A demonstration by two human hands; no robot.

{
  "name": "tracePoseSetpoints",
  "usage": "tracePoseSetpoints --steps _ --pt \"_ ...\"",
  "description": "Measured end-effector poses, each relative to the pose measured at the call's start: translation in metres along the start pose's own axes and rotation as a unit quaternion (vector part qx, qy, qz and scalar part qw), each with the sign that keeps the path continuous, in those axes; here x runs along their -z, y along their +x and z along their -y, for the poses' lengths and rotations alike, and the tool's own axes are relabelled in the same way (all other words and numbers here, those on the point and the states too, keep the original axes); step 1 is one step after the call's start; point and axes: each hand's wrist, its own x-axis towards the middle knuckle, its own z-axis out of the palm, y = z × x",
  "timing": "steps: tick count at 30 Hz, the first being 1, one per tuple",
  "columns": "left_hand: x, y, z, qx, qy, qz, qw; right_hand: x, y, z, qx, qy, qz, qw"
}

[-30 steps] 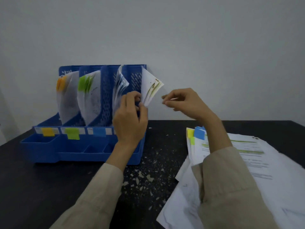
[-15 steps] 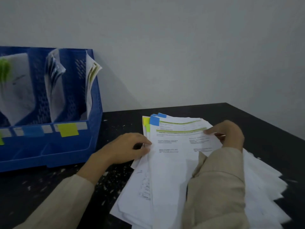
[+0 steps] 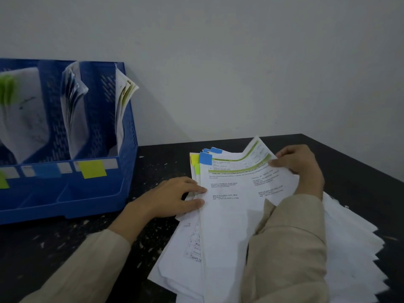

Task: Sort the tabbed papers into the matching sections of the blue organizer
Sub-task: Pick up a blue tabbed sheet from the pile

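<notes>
Right hand [image 3: 302,166] grip pinches the top white printed sheet with blue tab [image 3: 240,193], lifting its far corner. Left hand [image 3: 175,199], fingers flat, presses the fanned white paper stack [image 3: 354,248] on black tabletop [image 3: 153,162]. Blue plastic organizer [image 3: 91,193] stands left, well apart.

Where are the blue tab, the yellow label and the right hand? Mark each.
blue tab [image 3: 205,159], head view, middle of the tab.
yellow label [image 3: 92,169], head view, its centre.
right hand [image 3: 302,166], head view, back of the hand.
</notes>
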Motion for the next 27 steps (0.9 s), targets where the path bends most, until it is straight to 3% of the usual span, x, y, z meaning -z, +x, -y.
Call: tracePoseSetpoints --steps 7,11,14,19,27 --pt "0.003 0.0 -0.001 0.01 -0.02 0.001 1.0 0.007 0.0 0.0 0.028 0.021 -0.049 0.998" --pt "0.006 -0.001 -0.003 0.018 -0.051 -0.017 0.998 0.006 0.002 0.002 0.093 0.036 -0.106 0.989" --pt "0.011 -0.003 -0.003 0.02 -0.095 -0.066 0.993 0.005 0.001 0.009 0.151 0.127 -0.141 0.97" --pt "0.024 -0.004 -0.008 0.023 -0.222 -0.18 0.958 0.008 -0.009 0.029 0.196 0.27 -0.101 0.937" --pt "0.058 -0.014 -0.025 0.006 -0.355 -0.275 0.894 0.004 -0.023 0.065 0.249 0.364 0.004 0.898"
